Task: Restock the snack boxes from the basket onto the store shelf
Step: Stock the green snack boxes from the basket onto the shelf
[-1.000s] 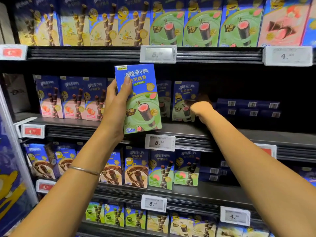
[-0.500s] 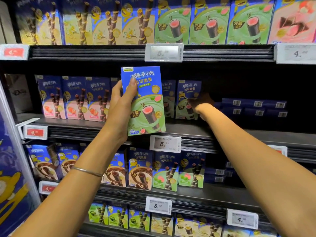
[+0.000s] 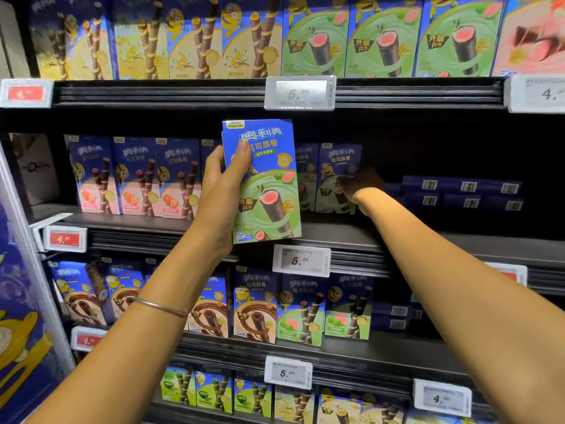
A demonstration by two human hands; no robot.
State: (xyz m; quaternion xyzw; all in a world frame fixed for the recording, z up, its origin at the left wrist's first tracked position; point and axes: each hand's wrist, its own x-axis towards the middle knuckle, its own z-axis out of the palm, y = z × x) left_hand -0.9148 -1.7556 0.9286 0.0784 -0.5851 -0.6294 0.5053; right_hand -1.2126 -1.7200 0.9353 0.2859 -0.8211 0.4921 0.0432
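Note:
My left hand grips an upright blue and green snack box by its left side, in front of the middle shelf. My right hand reaches deep into that shelf, in shadow. It rests against the right edge of a matching box standing there. Its fingers are too dark to read. Another matching box stands half hidden behind the held one. No basket is in view.
Pink strawberry boxes stand at the left of the same shelf. Flat dark blue boxes lie stacked at its right, with a dark gap between them and my right hand. A price tag hangs on the shelf's front edge.
My right hand has pushed a little deeper into the shelf beside the standing box. The held box stays in about the same place.

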